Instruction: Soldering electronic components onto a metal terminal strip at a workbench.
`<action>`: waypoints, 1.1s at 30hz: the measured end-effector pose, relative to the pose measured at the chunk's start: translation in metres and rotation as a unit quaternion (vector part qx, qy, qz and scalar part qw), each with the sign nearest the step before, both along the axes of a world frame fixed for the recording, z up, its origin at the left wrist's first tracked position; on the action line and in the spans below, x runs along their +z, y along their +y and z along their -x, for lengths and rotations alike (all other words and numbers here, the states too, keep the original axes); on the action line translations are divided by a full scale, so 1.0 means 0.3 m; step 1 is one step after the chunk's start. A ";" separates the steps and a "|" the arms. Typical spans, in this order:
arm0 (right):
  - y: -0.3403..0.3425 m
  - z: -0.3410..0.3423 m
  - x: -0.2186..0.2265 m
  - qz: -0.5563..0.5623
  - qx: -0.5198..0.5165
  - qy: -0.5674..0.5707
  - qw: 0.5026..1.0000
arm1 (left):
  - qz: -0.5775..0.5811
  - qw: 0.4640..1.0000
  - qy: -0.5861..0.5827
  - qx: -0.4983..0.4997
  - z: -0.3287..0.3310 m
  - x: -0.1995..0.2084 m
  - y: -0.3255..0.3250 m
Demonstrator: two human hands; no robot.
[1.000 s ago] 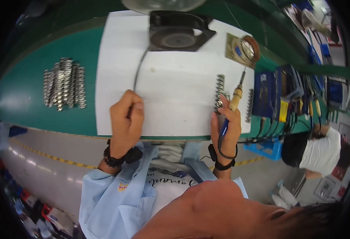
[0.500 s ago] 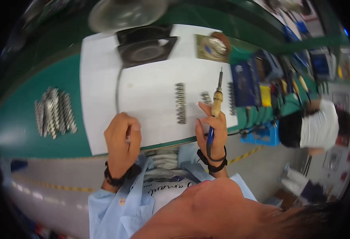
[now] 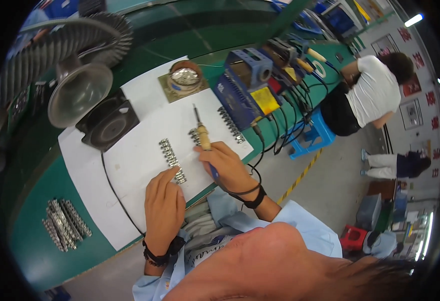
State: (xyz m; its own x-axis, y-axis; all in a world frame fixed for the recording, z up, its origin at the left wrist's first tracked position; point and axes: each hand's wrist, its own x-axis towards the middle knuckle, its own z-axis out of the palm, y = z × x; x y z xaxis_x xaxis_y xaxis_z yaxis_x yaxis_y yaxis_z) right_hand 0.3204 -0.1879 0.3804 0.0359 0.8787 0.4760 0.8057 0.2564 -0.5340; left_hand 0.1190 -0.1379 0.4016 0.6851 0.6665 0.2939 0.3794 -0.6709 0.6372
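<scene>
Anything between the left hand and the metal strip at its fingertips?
Nothing visible. The left hand is right at the near end of the metal strip; actual contact is hard to tell. The soldering iron in the right hand lies off to the right, outside that gap.

Electronics assembly workshop, factory-floor type: green-topped bench (image 3: pixel 27 251) with a soldering iron (image 3: pixel 203 138), blue cabled station box (image 3: pixel 235 103), black fan (image 3: pixel 111 129), plus a corrugated duct (image 3: pixel 44 60) and funnel-shaped hood (image 3: pixel 82 93) at the back. Small metal strips (image 3: pixel 62 228) are batched on the bench top. Beyond it: yellow-and-black floor tape (image 3: pixel 300 183), a co-worker (image 3: pixel 375 93) by a blue plastic stool (image 3: pixel 310 138), wall posters (image 3: pixel 410 113), strip lights (image 3: pixel 413 20).
</scene>
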 end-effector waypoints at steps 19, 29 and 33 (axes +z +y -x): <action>-0.152 -0.177 -0.143 -0.006 0.060 0.133 0.989 | 0.125 0.983 -0.104 0.085 -0.326 -0.146 -0.208; -0.208 -0.315 -0.190 -0.087 0.105 0.168 0.976 | 0.259 0.954 -0.086 0.122 -0.428 -0.158 -0.263; -0.175 -0.311 -0.238 -0.079 0.149 0.175 0.970 | 0.273 0.947 -0.112 0.129 -0.403 -0.182 -0.233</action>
